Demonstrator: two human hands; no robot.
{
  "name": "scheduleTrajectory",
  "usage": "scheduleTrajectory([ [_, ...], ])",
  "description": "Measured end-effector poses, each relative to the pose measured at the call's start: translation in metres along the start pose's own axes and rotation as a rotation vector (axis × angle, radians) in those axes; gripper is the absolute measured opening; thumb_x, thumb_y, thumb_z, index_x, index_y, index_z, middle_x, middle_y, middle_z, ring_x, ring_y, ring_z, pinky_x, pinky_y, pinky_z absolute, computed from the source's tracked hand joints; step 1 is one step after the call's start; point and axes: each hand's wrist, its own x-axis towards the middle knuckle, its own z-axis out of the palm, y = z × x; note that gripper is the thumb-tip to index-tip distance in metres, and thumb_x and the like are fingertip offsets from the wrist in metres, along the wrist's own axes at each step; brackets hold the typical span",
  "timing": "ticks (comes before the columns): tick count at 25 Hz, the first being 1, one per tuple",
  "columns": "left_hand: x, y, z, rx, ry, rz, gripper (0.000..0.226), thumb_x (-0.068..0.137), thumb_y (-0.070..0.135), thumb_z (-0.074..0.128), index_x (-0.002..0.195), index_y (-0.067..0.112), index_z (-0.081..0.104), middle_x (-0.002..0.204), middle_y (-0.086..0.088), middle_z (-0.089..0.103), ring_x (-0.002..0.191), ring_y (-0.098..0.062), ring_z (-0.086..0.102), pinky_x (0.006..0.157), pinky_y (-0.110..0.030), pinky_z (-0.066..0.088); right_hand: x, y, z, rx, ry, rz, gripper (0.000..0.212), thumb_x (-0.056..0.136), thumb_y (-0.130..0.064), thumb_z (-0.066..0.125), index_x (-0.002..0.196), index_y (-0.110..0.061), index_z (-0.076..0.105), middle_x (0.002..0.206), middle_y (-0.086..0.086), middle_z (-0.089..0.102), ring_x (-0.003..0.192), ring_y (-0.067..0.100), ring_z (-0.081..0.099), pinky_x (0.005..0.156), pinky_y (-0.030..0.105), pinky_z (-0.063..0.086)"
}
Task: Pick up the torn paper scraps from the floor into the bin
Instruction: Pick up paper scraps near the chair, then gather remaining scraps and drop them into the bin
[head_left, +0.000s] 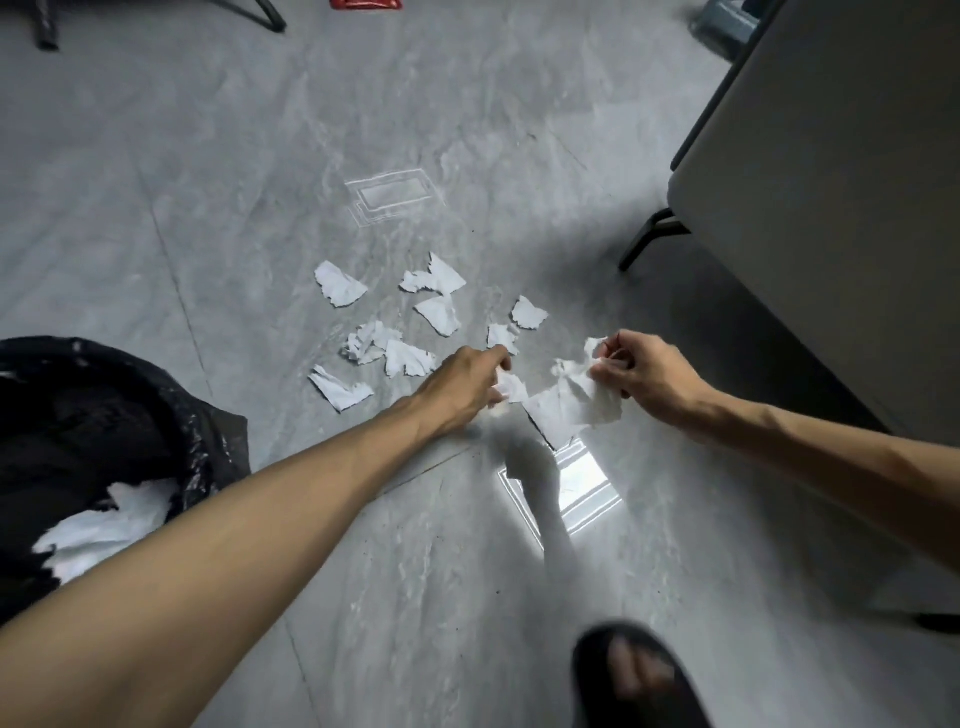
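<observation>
Several torn white paper scraps (410, 317) lie scattered on the grey floor ahead of me. My left hand (462, 384) reaches low over them and pinches a small scrap (511, 387) between its fingertips. To its right, my right hand (644, 376) is closed on a crumpled bunch of scraps (576, 400) that hangs below the fingers. The bin (171, 415), lined with a black bag, stands at the left edge, with white paper (109, 525) inside it.
A grey table (831, 208) with black legs fills the right side. My foot in a black sandal (634, 675) is at the bottom. A red object (366, 4) and black furniture legs (47, 31) sit at the far top. A bright window reflection (582, 483) lies on the floor.
</observation>
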Motion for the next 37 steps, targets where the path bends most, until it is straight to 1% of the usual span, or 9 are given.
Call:
scheduleTrajectory([
  [7,0.047,0.003,0.041,0.228,-0.106,0.001,0.046,0.082,0.001,0.065,0.126,0.008,0.052,0.124,-0.013,0.052,0.102,-0.029,0.058,0.089,-0.036,0.048,0.054,0.056,0.025,0.374,0.046,0.099,0.01,0.086,-0.011,0.065,0.077,-0.015,0.064,0.066,-0.002,0.06,0.056,0.009,0.053,0.057,0.023,0.046],
  [11,0.051,0.002,0.054,0.296,-0.167,-0.111,0.03,0.085,0.001,0.06,0.114,0.007,0.057,0.116,-0.015,0.058,0.103,-0.033,0.058,0.087,-0.041,0.049,0.069,0.077,0.027,0.602,0.079,0.174,0.009,0.088,-0.004,0.06,0.08,-0.01,0.061,0.066,0.002,0.057,0.049,0.005,0.052,0.053,0.02,0.045],
  [15,0.034,0.012,0.044,0.247,-0.173,-0.237,0.013,0.081,0.003,0.06,0.092,0.007,0.065,0.095,-0.012,0.069,0.089,-0.029,0.067,0.074,-0.033,0.054,0.068,0.067,0.048,0.683,-0.057,0.165,0.013,0.086,-0.002,0.059,0.078,-0.011,0.061,0.066,0.004,0.057,0.058,0.015,0.051,0.059,0.029,0.043],
  [19,-0.014,0.029,-0.015,0.14,-0.009,-0.375,0.009,0.078,0.006,0.065,0.081,0.013,0.07,0.076,0.002,0.063,0.074,-0.013,0.06,0.06,-0.015,0.04,0.062,0.028,0.088,0.754,-0.203,0.212,0.018,0.085,-0.003,0.056,0.072,-0.015,0.059,0.063,0.004,0.056,0.052,0.014,0.05,0.06,0.033,0.042],
  [27,-0.184,0.062,-0.178,0.173,0.562,-0.619,0.006,0.073,0.019,0.075,0.074,0.021,0.07,0.05,0.027,0.059,0.049,0.005,0.055,0.052,-0.005,0.036,0.021,-0.154,0.151,0.647,-0.427,-0.357,0.017,0.078,-0.009,0.054,0.089,-0.022,0.054,0.075,-0.004,0.058,0.069,0.018,0.054,0.067,0.046,0.048],
  [30,-0.229,0.031,-0.201,0.219,0.727,-0.781,0.009,0.074,0.013,0.074,0.072,0.02,0.069,0.047,0.015,0.06,0.045,0.001,0.053,0.051,-0.007,0.036,0.005,-0.218,0.157,0.758,-0.403,-0.583,0.029,0.083,-0.004,0.057,0.103,-0.023,0.047,0.081,-0.01,0.053,0.066,0.006,0.052,0.064,0.03,0.048],
  [33,-0.268,-0.017,-0.196,0.252,0.504,-0.991,0.022,0.075,0.01,0.072,0.071,0.03,0.065,0.064,0.009,0.068,0.061,-0.001,0.062,0.067,-0.019,0.046,-0.007,-0.259,0.164,0.752,-0.386,-0.814,0.021,0.086,-0.004,0.057,0.096,-0.02,0.05,0.08,-0.004,0.055,0.064,0.007,0.049,0.062,0.02,0.044],
  [35,-0.282,-0.036,-0.185,0.242,0.314,-1.117,0.028,0.077,0.01,0.071,0.098,0.028,0.069,0.087,0.007,0.071,0.081,-0.011,0.065,0.076,-0.023,0.047,-0.01,-0.277,0.179,0.558,-0.408,-0.978,0.017,0.084,-0.006,0.058,0.095,-0.02,0.057,0.084,-0.004,0.059,0.072,0.009,0.053,0.067,0.023,0.044],
  [37,-0.283,-0.04,-0.179,0.216,0.444,-1.161,0.047,0.078,0.009,0.067,0.122,0.022,0.056,0.101,0.005,0.066,0.085,-0.015,0.06,0.076,-0.023,0.042,-0.011,-0.285,0.194,0.27,-0.505,-1.108,0.028,0.082,-0.011,0.061,0.106,-0.025,0.061,0.096,-0.002,0.063,0.086,0.014,0.059,0.076,0.025,0.046],
])
